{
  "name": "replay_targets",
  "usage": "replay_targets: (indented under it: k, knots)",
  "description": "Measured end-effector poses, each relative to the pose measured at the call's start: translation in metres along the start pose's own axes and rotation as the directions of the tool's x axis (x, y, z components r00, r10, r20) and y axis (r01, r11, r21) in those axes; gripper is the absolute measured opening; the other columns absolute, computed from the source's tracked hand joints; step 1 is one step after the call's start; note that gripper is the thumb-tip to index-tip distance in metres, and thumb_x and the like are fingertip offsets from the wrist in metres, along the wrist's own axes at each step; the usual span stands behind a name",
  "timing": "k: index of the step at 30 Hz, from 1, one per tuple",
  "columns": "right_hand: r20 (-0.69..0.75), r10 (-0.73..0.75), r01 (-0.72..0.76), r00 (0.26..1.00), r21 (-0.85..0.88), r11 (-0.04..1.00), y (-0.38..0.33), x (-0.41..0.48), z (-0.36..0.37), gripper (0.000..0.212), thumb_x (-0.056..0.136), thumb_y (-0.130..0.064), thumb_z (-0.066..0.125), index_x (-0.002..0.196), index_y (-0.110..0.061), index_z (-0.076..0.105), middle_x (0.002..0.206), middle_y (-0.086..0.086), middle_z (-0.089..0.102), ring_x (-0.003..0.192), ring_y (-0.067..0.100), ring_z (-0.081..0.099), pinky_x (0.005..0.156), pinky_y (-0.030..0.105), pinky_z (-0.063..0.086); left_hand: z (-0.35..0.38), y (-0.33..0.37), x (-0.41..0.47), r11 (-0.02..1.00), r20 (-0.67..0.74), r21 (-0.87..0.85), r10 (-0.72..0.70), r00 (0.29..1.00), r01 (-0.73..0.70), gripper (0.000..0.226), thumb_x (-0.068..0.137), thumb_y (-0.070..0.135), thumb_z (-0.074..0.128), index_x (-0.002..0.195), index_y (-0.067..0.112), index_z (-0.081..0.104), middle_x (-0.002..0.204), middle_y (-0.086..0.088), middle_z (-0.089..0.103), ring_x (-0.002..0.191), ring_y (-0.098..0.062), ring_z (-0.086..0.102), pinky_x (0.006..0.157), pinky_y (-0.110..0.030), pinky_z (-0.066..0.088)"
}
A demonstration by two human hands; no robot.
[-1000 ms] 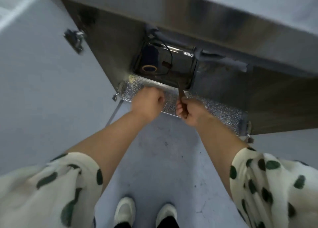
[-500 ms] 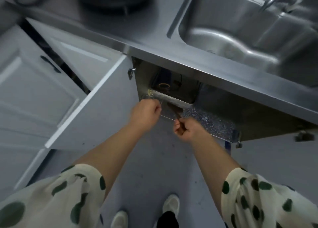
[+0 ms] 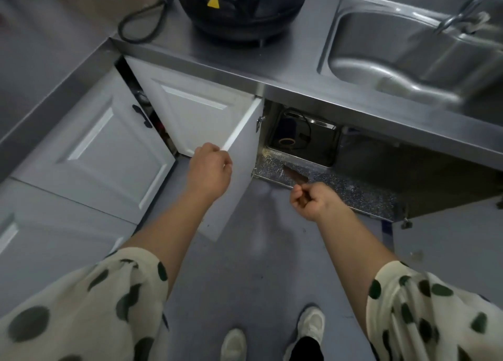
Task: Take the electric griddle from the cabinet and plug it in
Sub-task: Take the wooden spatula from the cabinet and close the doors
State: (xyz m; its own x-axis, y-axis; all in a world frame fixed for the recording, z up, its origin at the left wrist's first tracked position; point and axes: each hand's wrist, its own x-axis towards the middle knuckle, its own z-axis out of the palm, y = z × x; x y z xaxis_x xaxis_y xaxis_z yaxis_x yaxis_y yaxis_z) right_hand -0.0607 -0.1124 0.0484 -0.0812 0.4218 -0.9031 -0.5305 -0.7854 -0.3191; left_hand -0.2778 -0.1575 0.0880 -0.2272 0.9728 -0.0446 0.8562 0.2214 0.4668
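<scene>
A black round appliance [image 3: 239, 4], seemingly the electric griddle, stands on the steel counter [image 3: 190, 55], its black cord [image 3: 144, 20] looped beside it. Below the sink the cabinet is open. Inside sits a dark box with steel edges [image 3: 304, 140] on the speckled cabinet floor [image 3: 353, 189]. My left hand [image 3: 211, 170] curls around the free edge of the open white cabinet door [image 3: 239, 134]. My right hand [image 3: 313, 200] is closed on a flat brown strip [image 3: 295, 176] that reaches onto the cabinet floor's front edge.
A steel sink [image 3: 408, 50] with a tap fills the counter's right side. A second white door [image 3: 95, 143] with a black handle hangs ajar at the left. Another open door edge shows at the far right [image 3: 405, 219]. My shoes [image 3: 310, 325] stand on grey floor.
The view has risen, bringing the counter and sink into sight. My left hand moved from the cabinet floor's edge to the door's edge. My right hand drew back with the brown strip.
</scene>
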Motion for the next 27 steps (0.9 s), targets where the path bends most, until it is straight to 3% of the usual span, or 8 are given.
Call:
replay_targets:
  k: [4, 7, 12, 19, 24, 27]
  knots:
    - [-0.002, -0.012, 0.012, 1.0, -0.014, 1.0, 0.012, -0.009, 0.01, 0.022, 0.099, -0.004, 0.03, 0.08, -0.004, 0.042, 0.061, 0.007, 0.044, 0.022, 0.012, 0.04, 0.03, 0.01, 0.035, -0.005, -0.015, -0.004, 0.998, 0.1, 0.002, -0.057, 0.993, 0.058, 0.022, 0.089, 0.011, 0.053, 0.1, 0.008, 0.072, 0.107, -0.021, 0.061, 0.099, -0.039, 0.059, 0.084, -0.041, 0.05]
    - [-0.018, -0.017, 0.016, 1.0, -0.027, 1.0, 0.016, -0.015, 0.008, 0.021, 0.099, -0.005, 0.032, 0.081, -0.003, 0.043, 0.043, 0.009, 0.047, 0.022, 0.013, 0.041, 0.03, 0.011, 0.036, -0.003, -0.016, -0.01, 0.993, 0.179, -0.049, -0.101, 0.979, 0.111, 0.024, 0.091, 0.012, 0.051, 0.103, 0.008, 0.071, 0.109, -0.017, 0.067, 0.099, -0.036, 0.062, 0.084, -0.04, 0.053]
    - [-0.009, -0.022, 0.022, 1.0, -0.016, 1.0, 0.014, -0.024, -0.006, 0.024, 0.1, -0.007, 0.031, 0.079, -0.003, 0.042, 0.034, 0.008, 0.044, 0.021, 0.012, 0.039, 0.03, 0.01, 0.035, 0.001, -0.011, -0.018, 0.984, 0.181, -0.097, -0.13, 0.975, 0.149, 0.024, 0.093, 0.01, 0.049, 0.106, 0.008, 0.07, 0.115, -0.017, 0.065, 0.103, -0.034, 0.061, 0.087, -0.037, 0.051]
    - [-0.03, -0.04, 0.039, 0.999, -0.002, 0.999, 0.001, -0.028, -0.038, 0.025, 0.101, -0.008, 0.031, 0.079, -0.005, 0.042, 0.035, 0.007, 0.046, 0.021, 0.011, 0.04, 0.03, 0.01, 0.035, 0.011, 0.017, -0.028, 0.967, 0.155, -0.137, -0.194, 0.969, 0.215, 0.027, 0.094, 0.014, 0.048, 0.117, 0.008, 0.062, 0.112, -0.019, 0.066, 0.105, -0.037, 0.06, 0.091, -0.039, 0.05]
    - [-0.054, -0.019, 0.019, 0.998, 0.009, 1.0, -0.012, -0.029, -0.069, 0.023, 0.101, -0.009, 0.031, 0.081, -0.006, 0.043, 0.063, 0.005, 0.045, 0.023, 0.01, 0.042, 0.03, 0.011, 0.035, 0.031, 0.048, -0.034, 0.946, 0.189, -0.16, -0.251, 0.949, 0.282, 0.041, 0.095, 0.019, 0.049, 0.134, 0.008, 0.048, 0.125, -0.017, 0.061, 0.117, -0.036, 0.055, 0.098, -0.038, 0.043]
    - [-0.06, -0.026, 0.027, 0.998, 0.017, 0.999, -0.022, -0.031, -0.084, 0.025, 0.101, -0.009, 0.031, 0.079, -0.005, 0.042, 0.055, 0.006, 0.048, 0.022, 0.01, 0.041, 0.03, 0.01, 0.034, 0.044, 0.07, -0.035, 0.905, 0.195, -0.251, -0.3, 0.934, 0.343, 0.04, 0.094, 0.019, 0.051, 0.132, 0.005, 0.048, 0.127, -0.016, 0.06, 0.118, -0.034, 0.056, 0.096, -0.036, 0.043]
